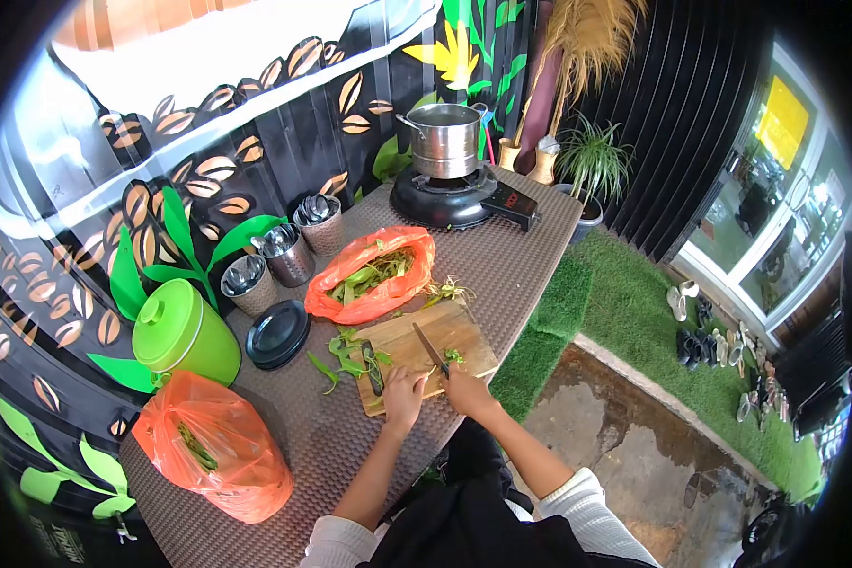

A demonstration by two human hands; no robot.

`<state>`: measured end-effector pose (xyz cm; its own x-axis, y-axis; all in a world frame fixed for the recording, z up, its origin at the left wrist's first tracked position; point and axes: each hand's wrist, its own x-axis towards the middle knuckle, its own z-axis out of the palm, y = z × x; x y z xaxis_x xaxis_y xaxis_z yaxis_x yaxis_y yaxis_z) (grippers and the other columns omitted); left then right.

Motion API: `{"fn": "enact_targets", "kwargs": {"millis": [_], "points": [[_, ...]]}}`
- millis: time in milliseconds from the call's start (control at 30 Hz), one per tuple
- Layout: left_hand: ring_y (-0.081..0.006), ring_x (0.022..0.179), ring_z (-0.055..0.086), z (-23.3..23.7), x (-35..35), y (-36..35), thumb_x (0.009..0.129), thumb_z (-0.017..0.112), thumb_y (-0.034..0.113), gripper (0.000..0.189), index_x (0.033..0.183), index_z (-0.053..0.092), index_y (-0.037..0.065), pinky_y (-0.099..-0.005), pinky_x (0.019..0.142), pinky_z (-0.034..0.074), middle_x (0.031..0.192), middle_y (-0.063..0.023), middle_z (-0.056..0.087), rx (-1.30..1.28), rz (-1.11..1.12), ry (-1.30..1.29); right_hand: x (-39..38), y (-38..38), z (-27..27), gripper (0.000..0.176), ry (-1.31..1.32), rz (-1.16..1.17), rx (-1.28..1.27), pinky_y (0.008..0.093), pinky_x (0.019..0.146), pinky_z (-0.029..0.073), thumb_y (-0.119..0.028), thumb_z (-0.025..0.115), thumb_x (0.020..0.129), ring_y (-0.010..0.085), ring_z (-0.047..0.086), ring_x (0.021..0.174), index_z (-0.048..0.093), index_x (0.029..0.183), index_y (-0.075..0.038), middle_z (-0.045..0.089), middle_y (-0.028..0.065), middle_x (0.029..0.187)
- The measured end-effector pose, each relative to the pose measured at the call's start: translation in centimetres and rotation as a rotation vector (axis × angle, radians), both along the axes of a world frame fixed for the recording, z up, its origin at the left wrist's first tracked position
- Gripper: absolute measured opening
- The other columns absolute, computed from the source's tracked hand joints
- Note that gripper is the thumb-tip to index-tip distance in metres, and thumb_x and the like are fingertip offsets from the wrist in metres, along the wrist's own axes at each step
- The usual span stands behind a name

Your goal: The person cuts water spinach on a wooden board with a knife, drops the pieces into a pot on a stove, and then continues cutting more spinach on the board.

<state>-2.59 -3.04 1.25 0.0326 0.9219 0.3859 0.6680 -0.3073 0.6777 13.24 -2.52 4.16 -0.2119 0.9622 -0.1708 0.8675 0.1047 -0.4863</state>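
Observation:
On the wooden cutting board (399,331), my right hand (469,393) is closed around the handle of a knife (430,348), whose blade points away from me. Just left of it, my left hand (405,396) has its fingers drawn together at the board's near edge; whatever they hold is too small to name. Chopped green bits (454,356) lie to the right of the blade. Green leaves (348,352) spread over the board's left side, around a dark-handled tool (373,369). Beyond the board sits an orange plastic bag (407,244), its mouth open on leafy greens (377,275).
A steel pot (445,142) stands on a black portable stove (435,201) at the table's far end. Along the wall are cutlery holders (286,254), dark plates (278,333) and a green lidded bucket (187,336). A second orange bag (222,445) stands near left.

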Motion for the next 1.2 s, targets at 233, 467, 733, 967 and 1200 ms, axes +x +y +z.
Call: {"fn": "enact_targets", "kwargs": {"millis": [233, 467, 733, 967, 1200], "points": [[-0.0267, 0.084, 0.054, -0.8, 0.1, -0.5, 0.080, 0.065, 0.017, 0.012, 0.086, 0.072, 0.009, -0.0373, 0.077, 0.045, 0.080, -0.0066, 0.059, 0.068, 0.068, 0.039, -2.8, -1.3, -1.1, 0.023, -0.134, -0.137, 0.106, 0.0455, 0.067, 0.056, -0.013, 0.051, 0.087, 0.0394, 0.067, 0.079, 0.041, 0.102, 0.001, 0.066, 0.0234, 0.080], [-0.0246, 0.079, 0.054, -1.3, 0.3, -0.8, 0.077, 0.068, 0.013, 0.009, 0.084, 0.072, 0.010, -0.0373, 0.071, 0.046, 0.079, -0.0048, 0.058, 0.218, 0.109, 0.065, -1.4, 0.9, -0.9, 0.025, -0.109, -0.037, 0.089, 0.0442, 0.064, 0.056, -0.011, 0.052, 0.086, 0.0384, 0.068, 0.077, 0.040, 0.104, 0.001, 0.066, 0.0239, 0.082], [-0.0242, 0.078, 0.054, -1.3, 0.2, -0.7, 0.077, 0.068, 0.013, 0.008, 0.083, 0.071, 0.009, -0.0364, 0.070, 0.046, 0.077, -0.0045, 0.058, 0.240, 0.103, 0.069, -3.0, -1.9, -1.4, 0.030, -0.148, -0.139, 0.092, 0.0496, 0.064, 0.054, -0.024, 0.045, 0.094, 0.0403, 0.066, 0.073, 0.039, 0.108, 0.002, 0.065, 0.0240, 0.078], [-0.0244, 0.078, 0.054, -0.9, 0.1, -0.9, 0.076, 0.067, 0.012, 0.010, 0.085, 0.071, 0.009, -0.0366, 0.070, 0.046, 0.079, -0.0050, 0.058, 0.239, 0.083, 0.074, -1.8, -0.1, 1.5, 0.030, -0.053, -0.047, -0.055, 0.0475, 0.070, 0.054, -0.012, 0.051, 0.086, 0.0414, 0.066, 0.083, 0.038, 0.110, 0.002, 0.066, 0.0261, 0.087], [-0.0253, 0.079, 0.053, -1.3, 0.1, -0.9, 0.076, 0.066, 0.011, 0.012, 0.086, 0.071, 0.008, -0.0369, 0.071, 0.046, 0.079, -0.0057, 0.058, 0.234, 0.076, 0.058, -2.8, -1.2, -0.3, 0.028, -0.070, -0.131, -0.034, 0.0503, 0.073, 0.053, -0.017, 0.048, 0.090, 0.0440, 0.064, 0.088, 0.039, 0.109, 0.001, 0.064, 0.0291, 0.093]]}}
